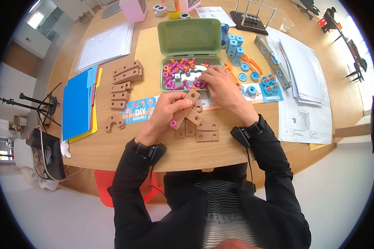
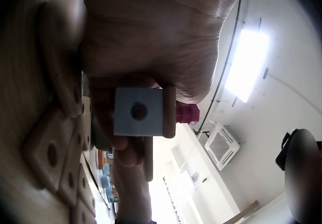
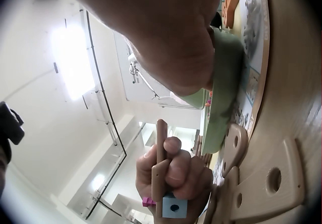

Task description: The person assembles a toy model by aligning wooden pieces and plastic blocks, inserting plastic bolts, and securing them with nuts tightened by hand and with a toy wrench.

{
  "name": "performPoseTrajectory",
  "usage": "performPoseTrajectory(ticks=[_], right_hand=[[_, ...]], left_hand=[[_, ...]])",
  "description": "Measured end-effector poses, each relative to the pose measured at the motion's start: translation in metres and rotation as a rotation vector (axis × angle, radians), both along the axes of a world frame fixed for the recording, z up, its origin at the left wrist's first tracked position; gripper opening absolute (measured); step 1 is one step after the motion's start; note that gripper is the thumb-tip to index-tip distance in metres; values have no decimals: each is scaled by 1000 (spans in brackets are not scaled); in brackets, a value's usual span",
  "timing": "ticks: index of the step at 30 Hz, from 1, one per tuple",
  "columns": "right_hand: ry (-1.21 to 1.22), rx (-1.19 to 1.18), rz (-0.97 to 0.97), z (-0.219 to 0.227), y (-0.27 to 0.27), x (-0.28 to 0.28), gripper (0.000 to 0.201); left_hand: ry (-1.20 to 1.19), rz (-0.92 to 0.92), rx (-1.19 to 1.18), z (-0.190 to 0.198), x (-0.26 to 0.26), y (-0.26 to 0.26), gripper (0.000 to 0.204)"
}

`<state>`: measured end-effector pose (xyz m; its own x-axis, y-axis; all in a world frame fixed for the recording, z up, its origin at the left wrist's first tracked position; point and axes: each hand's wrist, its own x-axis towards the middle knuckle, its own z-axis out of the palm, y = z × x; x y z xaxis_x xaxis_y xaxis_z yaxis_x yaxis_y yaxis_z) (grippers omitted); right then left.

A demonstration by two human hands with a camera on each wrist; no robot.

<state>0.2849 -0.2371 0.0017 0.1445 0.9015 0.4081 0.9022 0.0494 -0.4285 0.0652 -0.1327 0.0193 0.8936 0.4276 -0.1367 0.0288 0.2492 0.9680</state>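
My left hand (image 1: 165,108) grips a joined piece of brown perforated strips (image 1: 191,98), thumb on top. A pink screw (image 1: 173,123) runs through its near end, and a light blue block (image 2: 123,126) sits against the strip there, seen in the left wrist view. My right hand (image 1: 225,88) reaches over the near right wall of the green box (image 1: 162,85), fingers down among pink and orange screws (image 1: 179,66). Its fingertips are hidden, so I cannot tell whether they pinch a screw. More brown strips (image 1: 207,136) lie below the hands.
The box lid (image 1: 189,37) stands raised behind. Stacked brown strips (image 1: 126,74) lie left, beside blue folders (image 1: 79,103). Blue blocks (image 1: 234,43), blue wheels (image 1: 242,77) and orange pliers (image 1: 251,63) are at right, near a level (image 1: 273,62) and papers (image 1: 299,70). A Newton's cradle (image 1: 249,23) stands behind.
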Motion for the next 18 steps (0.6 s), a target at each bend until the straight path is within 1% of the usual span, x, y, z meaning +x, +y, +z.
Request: performPoseTrajectory(ticks=[3, 5, 8, 12, 18], right_hand=[[28, 21, 29, 1, -2, 3, 24], [33, 22, 9, 4, -5, 4, 29], [33, 2, -19, 8, -6, 4, 30], [11, -12, -10, 9, -7, 5, 29], [0, 40, 34, 7, -7, 6, 24]], left_hand=[[6, 0, 9, -2, 0, 1, 26], [7, 3, 12, -3, 0, 1, 26], [13, 12, 10, -5, 0, 3, 26], [21, 22, -8, -5, 0, 3, 26], [22, 17, -48, -3, 0, 2, 25]])
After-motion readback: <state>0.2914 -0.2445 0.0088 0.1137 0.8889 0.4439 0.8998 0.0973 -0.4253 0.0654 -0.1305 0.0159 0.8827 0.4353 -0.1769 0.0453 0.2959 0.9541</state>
